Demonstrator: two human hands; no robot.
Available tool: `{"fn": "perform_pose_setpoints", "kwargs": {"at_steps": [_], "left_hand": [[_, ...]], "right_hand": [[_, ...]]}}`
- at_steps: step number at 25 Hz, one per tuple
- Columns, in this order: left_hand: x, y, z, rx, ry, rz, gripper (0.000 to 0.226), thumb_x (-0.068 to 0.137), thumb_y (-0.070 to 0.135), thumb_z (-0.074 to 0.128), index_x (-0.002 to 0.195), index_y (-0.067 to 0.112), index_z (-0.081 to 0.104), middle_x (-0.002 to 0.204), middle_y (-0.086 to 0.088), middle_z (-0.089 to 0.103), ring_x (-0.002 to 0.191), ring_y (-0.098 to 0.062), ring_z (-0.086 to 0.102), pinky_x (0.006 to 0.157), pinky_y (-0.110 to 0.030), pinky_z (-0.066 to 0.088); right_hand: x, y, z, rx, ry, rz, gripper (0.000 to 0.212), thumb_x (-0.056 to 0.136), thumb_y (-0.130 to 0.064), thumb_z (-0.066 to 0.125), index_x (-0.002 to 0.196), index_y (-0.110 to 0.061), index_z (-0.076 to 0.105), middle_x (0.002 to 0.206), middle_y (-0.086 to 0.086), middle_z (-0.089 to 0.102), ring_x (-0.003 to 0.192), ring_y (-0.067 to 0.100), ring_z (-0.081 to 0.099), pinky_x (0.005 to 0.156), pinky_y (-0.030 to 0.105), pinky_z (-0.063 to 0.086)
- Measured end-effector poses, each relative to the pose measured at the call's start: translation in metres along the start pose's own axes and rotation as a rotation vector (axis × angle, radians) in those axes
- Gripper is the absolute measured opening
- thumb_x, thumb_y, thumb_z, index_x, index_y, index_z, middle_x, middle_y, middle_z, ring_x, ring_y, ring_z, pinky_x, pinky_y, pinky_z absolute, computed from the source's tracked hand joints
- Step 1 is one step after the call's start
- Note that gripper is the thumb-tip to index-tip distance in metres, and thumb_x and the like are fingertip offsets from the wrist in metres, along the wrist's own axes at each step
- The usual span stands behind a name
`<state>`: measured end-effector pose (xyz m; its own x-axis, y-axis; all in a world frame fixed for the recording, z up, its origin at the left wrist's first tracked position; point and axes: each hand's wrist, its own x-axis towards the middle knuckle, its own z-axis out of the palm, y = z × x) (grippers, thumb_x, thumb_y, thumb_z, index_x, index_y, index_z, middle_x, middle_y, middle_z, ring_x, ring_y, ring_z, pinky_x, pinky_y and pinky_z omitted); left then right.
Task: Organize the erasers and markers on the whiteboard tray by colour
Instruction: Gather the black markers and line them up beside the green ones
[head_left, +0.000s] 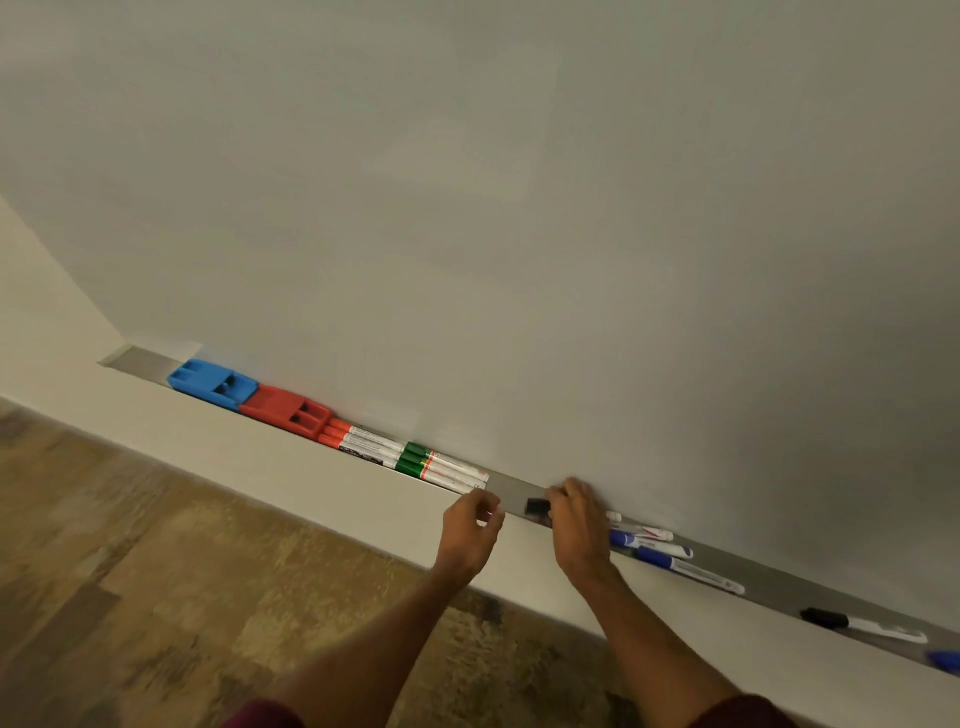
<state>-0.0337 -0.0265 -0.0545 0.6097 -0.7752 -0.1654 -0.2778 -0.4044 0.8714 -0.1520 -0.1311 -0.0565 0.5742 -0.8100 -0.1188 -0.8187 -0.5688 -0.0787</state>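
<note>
Sorting markers along the whiteboard tray

Gripping a black-capped marker (537, 505), the right hand (576, 525) closes its fingers around the barrel just above the metal tray (810, 582), with only the cap showing past the fingertips. The left hand (470, 530) hovers just beside it, over the ledge, fingers loosely curled and holding nothing. Left of the hands, the row is set end to end: a blue eraser (212, 383), a red eraser (285, 413), red-capped markers (363, 442) and green-capped markers (441, 465). Right of the hands lie loose blue-capped markers (675, 564) (partly hidden by the right wrist), another black-capped marker (862, 626) well apart from them, and a blue cap (945, 660) at the frame's edge. Above the tray rises the blank whiteboard (519, 208)
</note>
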Motion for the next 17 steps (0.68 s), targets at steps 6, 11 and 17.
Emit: {"fn": "perform_pose_setpoints", "kwargs": {"at_steps": [6,11,17], "left_hand": [[-0.004,0.013,0.002,-0.354,-0.006,-0.204,0.03,0.089,0.023,0.063,0.116,0.01,0.058,0.114,-0.007,0.063,0.104,-0.022,0.062,0.093,-0.033,0.053],[-0.007,0.033,0.017,-0.72,-0.026,-0.242,0.037,0.091,0.033,0.059,0.12,0.009,0.059,0.115,-0.01,0.066,0.11,-0.023,0.062,0.096,-0.034,0.05],[-0.007,0.045,0.044,-0.99,-0.009,-0.28,0.036,0.101,0.032,0.037,0.116,0.011,0.061,0.116,-0.012,0.067,0.108,-0.021,0.065,0.093,-0.035,0.052]], "right_hand": [[-0.005,0.002,-0.006,-0.009,0.064,-0.088,0.055,0.078,-0.037,0.072,0.124,-0.019,0.047,0.127,0.006,0.059,0.122,0.023,0.049,0.103,0.037,0.039],[0.002,-0.011,-0.036,0.279,0.229,-0.17,0.026,0.086,-0.029,0.065,0.11,-0.019,0.064,0.11,0.004,0.07,0.105,0.022,0.062,0.098,0.034,0.044],[-0.012,-0.011,-0.045,0.793,0.083,-0.118,0.023,0.089,-0.015,0.063,0.111,-0.015,0.069,0.106,0.005,0.071,0.095,0.015,0.066,0.087,0.02,0.051]]}}
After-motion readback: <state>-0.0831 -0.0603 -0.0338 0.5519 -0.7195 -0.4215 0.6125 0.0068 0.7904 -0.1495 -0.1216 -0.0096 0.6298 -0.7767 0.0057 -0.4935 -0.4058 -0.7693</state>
